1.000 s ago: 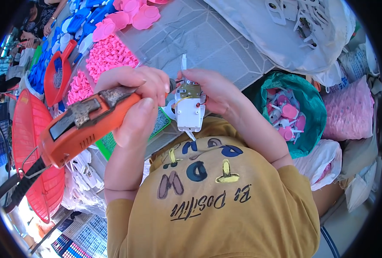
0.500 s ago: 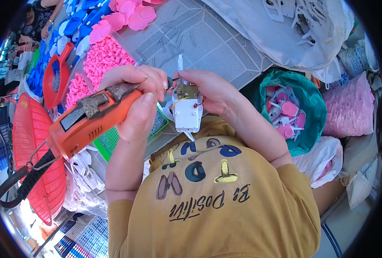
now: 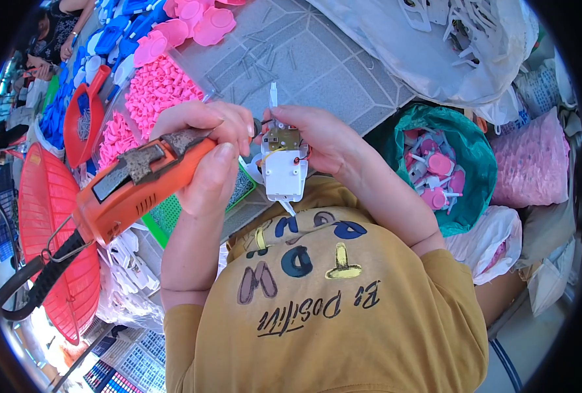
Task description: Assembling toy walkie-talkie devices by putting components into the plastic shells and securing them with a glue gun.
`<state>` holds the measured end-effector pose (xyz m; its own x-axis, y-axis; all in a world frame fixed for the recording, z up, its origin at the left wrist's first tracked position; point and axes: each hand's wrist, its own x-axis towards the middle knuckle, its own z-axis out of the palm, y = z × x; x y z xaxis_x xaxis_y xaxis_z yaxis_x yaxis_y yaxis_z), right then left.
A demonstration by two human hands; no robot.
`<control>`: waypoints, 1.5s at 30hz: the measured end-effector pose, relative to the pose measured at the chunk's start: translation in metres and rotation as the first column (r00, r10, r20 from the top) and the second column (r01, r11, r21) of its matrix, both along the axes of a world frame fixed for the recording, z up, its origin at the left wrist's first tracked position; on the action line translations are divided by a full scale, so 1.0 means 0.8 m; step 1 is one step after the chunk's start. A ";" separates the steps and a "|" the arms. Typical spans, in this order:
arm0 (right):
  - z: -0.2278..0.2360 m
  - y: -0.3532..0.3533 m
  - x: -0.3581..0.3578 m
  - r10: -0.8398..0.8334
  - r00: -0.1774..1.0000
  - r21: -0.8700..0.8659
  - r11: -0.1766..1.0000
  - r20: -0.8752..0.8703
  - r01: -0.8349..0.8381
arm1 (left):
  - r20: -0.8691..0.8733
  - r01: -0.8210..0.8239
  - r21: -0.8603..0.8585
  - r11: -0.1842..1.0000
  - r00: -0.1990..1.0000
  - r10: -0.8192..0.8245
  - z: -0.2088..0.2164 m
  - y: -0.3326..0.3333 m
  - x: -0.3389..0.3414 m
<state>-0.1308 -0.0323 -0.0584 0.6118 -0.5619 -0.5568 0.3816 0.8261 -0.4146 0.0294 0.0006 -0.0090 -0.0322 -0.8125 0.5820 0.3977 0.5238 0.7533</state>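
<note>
My left hand (image 3: 212, 141) is wrapped round an orange electric screwdriver (image 3: 143, 187), its dark cable trailing to the lower left. The driver's tip points right, to the upper end of a white plastic housing (image 3: 284, 173); whether it touches a screw is hidden by my fingers. My right hand (image 3: 320, 137) grips that housing from the right side, thumb near its top. Inside the housing a small circuit board (image 3: 284, 139) with thin yellow and red wires shows. A narrow white strip (image 3: 274, 95) sticks out above it.
Left of my hands lie pink small parts (image 3: 163, 95), a red scoop (image 3: 84, 121) with screws, a green basket (image 3: 166, 219) and a red basket (image 3: 58, 242). To the right stands a green bag (image 3: 481, 164) of pink-and-white pieces. Metal pins (image 3: 261, 65) lie scattered on the tiled surface.
Both hands keep their grip, with the housing and screwdriver in nearly the same place. Only a very slight shift of the screwdriver shows.
</note>
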 end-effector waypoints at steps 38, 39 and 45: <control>-0.001 0.005 0.005 -0.023 0.999 -0.067 0.998 -0.037 0.021 | 0.008 -0.038 -0.018 0.999 0.999 0.038 -0.001 0.001 0.000; 0.002 0.005 0.005 -0.027 0.999 -0.075 0.997 -0.043 0.024 | 0.011 -0.031 -0.026 0.999 0.999 0.031 0.000 0.001 0.000; 0.001 0.007 0.006 -0.044 0.997 -0.105 0.994 -0.065 0.037 | 0.019 -0.014 -0.036 0.999 1.000 0.015 0.000 0.000 0.000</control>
